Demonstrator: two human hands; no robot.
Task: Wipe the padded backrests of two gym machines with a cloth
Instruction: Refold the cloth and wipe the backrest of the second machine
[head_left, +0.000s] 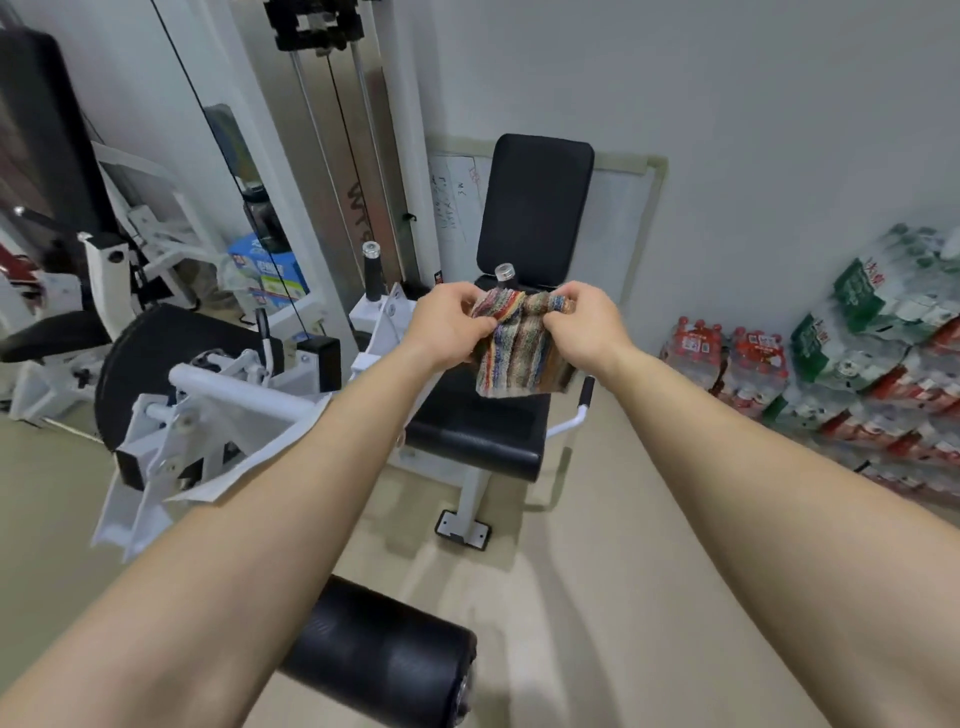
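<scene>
A striped, multicoloured cloth (519, 348) hangs in front of me, held up by both hands at its top edge. My left hand (449, 325) pinches its upper left corner and my right hand (584, 325) grips its upper right corner. Behind the cloth stands a white gym machine with a black padded backrest (535, 205) and a black seat (483, 431). The backrest is upright and apart from the cloth. A second black backrest (47, 135) rises at the far left, partly cut off by the frame edge.
A black roller pad (384, 654) lies low in front of me. A white lever frame (218, 410) and weight stack rails (337, 171) stand to the left. Several packs of bottled water (852, 364) line the right wall. A whiteboard (618, 228) leans behind the seat.
</scene>
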